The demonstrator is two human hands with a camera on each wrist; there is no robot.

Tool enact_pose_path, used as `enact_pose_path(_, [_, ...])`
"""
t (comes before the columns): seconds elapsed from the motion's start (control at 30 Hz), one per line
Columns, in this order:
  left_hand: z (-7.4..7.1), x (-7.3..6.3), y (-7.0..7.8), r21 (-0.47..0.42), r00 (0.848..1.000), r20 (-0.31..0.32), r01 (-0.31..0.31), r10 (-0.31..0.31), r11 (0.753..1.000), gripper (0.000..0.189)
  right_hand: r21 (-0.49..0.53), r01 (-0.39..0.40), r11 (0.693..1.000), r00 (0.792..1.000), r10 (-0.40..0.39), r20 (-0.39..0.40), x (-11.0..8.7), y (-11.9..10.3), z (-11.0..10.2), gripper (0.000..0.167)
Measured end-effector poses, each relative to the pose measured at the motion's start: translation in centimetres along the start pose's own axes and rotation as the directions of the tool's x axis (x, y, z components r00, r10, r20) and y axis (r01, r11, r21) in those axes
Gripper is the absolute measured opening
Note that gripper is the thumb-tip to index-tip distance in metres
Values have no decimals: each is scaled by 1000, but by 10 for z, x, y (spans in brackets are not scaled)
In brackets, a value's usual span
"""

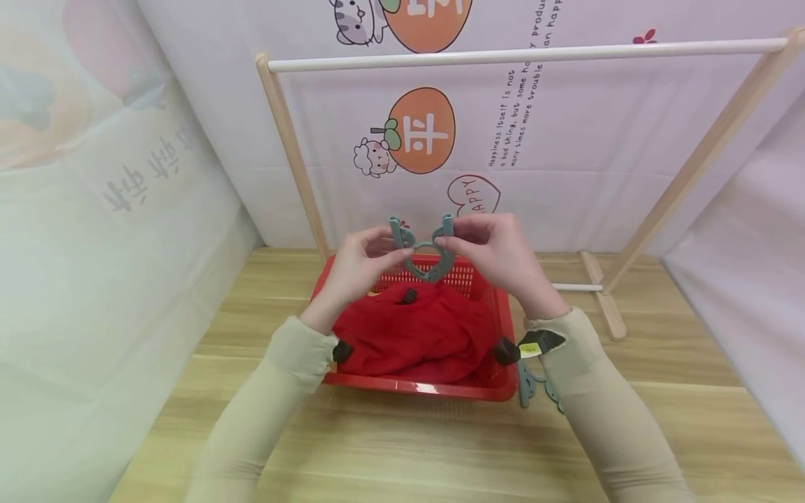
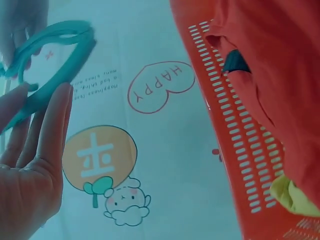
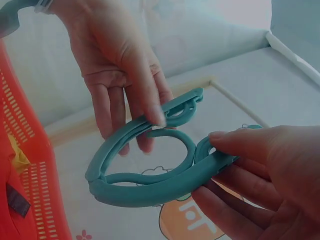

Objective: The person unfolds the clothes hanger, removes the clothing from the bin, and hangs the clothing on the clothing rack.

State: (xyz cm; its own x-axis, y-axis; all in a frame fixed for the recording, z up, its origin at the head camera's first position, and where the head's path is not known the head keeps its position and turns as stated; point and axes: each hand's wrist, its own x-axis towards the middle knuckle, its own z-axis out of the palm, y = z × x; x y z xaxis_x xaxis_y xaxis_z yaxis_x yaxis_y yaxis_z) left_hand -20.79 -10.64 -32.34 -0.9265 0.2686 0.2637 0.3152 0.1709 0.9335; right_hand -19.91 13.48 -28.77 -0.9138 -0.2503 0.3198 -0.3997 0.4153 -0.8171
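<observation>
Pinching one arm of a teal plastic folding hanger [image 1: 430,272] between thumb and fingers of the left hand [image 1: 361,261], and the opposite arm likewise with the right hand [image 1: 501,253]. Holding that hanger directly between both hands, bent into a V, hinge toward the wrists. Reaching over crumpled red cloth [image 1: 409,334], below the hands inside a red perforated plastic basket [image 1: 415,386]. Partly covering a second teal hanger [image 1: 525,388] with the right forearm. Facing a pale wooden rack with a white crossbar [image 1: 528,54], beyond both hands.
</observation>
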Motion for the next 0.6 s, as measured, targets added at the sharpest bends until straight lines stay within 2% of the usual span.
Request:
enact_pose_path(0.13, [3, 7, -4, -87, 1000, 8, 15, -14, 996, 28, -14, -11, 1000, 1000, 11, -16, 3, 4, -1, 23])
enact_pose_path(0.33, [5, 8, -13, -170, 999, -9, 38, -40, 985, 29, 24, -19, 1000, 999, 20, -36, 5, 12, -6, 22])
enact_pose_path(0.47, [4, 8, -18, -294, 998, -49, 17, -33, 956, 23, 97, -50, 994, 994, 60, -96, 5, 18, -13, 26])
enact_pose_path(0.6, [3, 8, -20, -352, 995, -92, -13, -21, 936, 16, 171, -75, 982, 985, 100, -140, 6, 23, -20, 30])
